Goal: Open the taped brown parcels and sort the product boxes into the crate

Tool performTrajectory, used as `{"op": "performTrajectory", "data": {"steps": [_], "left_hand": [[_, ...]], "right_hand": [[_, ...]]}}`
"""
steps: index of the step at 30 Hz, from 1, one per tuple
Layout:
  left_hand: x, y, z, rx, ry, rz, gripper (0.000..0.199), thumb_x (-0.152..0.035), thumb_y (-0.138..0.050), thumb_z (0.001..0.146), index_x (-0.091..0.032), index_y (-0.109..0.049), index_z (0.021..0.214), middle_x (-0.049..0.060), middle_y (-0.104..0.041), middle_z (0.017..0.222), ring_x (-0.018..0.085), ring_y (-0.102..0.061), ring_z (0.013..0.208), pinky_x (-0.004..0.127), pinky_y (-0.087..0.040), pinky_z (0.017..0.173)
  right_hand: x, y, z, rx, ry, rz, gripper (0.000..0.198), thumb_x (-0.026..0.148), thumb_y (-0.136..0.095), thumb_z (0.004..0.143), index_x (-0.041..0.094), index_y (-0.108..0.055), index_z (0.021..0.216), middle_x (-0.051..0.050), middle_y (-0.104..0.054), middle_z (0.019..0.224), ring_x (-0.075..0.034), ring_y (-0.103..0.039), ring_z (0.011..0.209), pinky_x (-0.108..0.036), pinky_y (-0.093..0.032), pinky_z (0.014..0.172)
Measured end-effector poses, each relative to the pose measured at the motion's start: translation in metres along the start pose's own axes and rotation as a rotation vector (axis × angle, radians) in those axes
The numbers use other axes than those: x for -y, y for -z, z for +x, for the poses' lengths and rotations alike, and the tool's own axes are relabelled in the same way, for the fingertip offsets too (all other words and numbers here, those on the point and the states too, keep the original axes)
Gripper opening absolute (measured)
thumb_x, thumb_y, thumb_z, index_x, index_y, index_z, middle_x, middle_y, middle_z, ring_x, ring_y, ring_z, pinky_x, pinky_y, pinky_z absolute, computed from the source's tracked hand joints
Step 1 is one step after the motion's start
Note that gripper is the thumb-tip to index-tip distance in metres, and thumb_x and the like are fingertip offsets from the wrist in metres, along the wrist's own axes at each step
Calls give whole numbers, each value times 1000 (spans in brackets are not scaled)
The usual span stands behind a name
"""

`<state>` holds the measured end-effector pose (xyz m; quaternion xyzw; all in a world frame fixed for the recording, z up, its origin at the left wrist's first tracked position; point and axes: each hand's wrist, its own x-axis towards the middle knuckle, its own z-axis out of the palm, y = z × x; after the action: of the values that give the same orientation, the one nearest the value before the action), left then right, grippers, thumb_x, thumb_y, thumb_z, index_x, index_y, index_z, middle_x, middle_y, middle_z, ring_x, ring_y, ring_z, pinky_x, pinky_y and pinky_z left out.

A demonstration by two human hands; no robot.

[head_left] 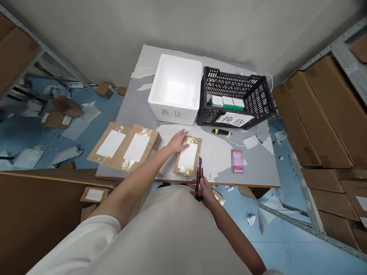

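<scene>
My left hand (178, 141) lies at the upper left corner of a small taped cardboard box (187, 156), its fingers stretched out and its thumb over the top. The box carries a white label and shiny tape at both ends. My right hand (205, 190) is wrapped round a red and black utility knife (198, 182), at the table's front edge. The knife points away from me, its tip beside the box's right side. To the left sit two more taped boxes with white labels, a nearer one (137, 148) and an outer one (110, 143).
A white foam bin (173, 112) and a black crate (206, 110) with green-and-white boxes stand at the back of the table (258, 168). A yellow-black tool (222, 132) and a pink blurred item (237, 161) lie right. Cardboard-filled shelves (329, 114) flank the right side; scraps litter the floor.
</scene>
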<state>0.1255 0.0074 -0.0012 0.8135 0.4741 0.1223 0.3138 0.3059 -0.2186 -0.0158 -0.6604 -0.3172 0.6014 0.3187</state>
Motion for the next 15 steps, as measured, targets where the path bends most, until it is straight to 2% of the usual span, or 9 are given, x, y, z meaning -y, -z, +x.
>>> {"op": "performTrajectory", "data": {"steps": [2,4,7,9,11,13,15], "left_hand": [[1,4,11,69,24,22,61,-36,-64,72,-13,-46,126,14,-53,128,28,-49,121,38,-39,103],[2,5,4,17,146,61,54,-38,-64,72,-14,-50,119,13,-57,119,26,-55,111,36,-44,96],[2,0,-31,-130,443,125,52,-52,-61,73,-15,-51,109,13,-60,108,29,-59,102,38,-48,85],[1,-5,-60,-148,612,122,58,-64,-56,73,-15,-52,104,13,-63,98,31,-62,94,40,-49,78],[-3,-13,-84,-163,720,114,64,-69,-53,71,-14,-52,104,13,-64,92,33,-62,90,44,-48,76],[-6,-19,-97,-255,710,143,67,-65,-54,72,-12,-49,112,16,-62,102,34,-59,100,45,-47,83],[-9,-22,-98,-340,542,210,66,-55,-53,76,-11,-43,124,20,-54,124,34,-49,120,45,-41,95]], "right_hand": [[1,2,5,-8,29,31,44,57,-49,86,24,-52,116,-7,-65,101,-18,-66,80,-31,-55,61],[8,7,15,-21,52,83,48,63,-44,85,29,-46,120,-7,-64,109,-20,-67,87,-32,-56,61],[27,22,41,-70,104,201,54,69,-41,83,30,-40,120,-8,-59,121,-21,-65,101,-33,-57,69],[42,33,60,-84,159,244,53,68,-46,80,27,-43,114,-10,-58,124,-22,-62,108,-34,-56,77],[56,43,75,-42,210,195,50,65,-50,79,25,-47,109,-10,-60,120,-21,-62,106,-34,-55,78],[62,53,82,7,238,107,47,62,-52,80,24,-49,107,-10,-62,115,-19,-64,95,-32,-55,74],[60,63,80,-16,228,26,47,62,-52,80,23,-50,105,-8,-65,105,-16,-65,78,-30,-54,65]]}}
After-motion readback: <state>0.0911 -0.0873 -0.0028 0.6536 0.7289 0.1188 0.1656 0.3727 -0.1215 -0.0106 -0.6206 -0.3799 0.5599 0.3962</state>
